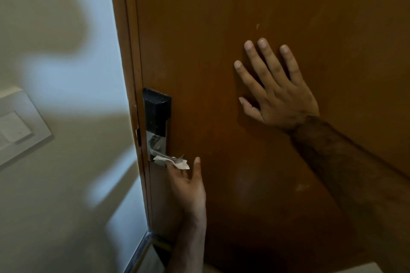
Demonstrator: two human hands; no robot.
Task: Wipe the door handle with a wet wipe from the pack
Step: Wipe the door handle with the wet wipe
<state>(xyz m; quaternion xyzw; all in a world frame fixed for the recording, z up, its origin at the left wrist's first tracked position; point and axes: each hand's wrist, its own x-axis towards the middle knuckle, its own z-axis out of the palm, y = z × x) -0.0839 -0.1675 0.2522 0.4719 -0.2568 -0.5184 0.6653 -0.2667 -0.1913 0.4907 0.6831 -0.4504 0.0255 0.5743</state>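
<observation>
A chrome lever door handle (pixel 158 150) sits low on a lock plate with a black top (pixel 156 110), at the left edge of a brown wooden door (pixel 221 29). A crumpled white wet wipe (pixel 180 163) lies against the underside of the handle. My left hand (pixel 187 184) reaches up from below and presses the wipe to the handle with its fingers, thumb raised beside it. My right hand (pixel 275 91) lies flat on the door with fingers spread, to the right of and above the handle. The wipe pack is not in view.
A cream wall (pixel 66 162) stands left of the door frame (pixel 131 73), with a white switch plate (pixel 17 126) at the far left. A metal strip (pixel 142 248) runs along the floor at the foot of the frame.
</observation>
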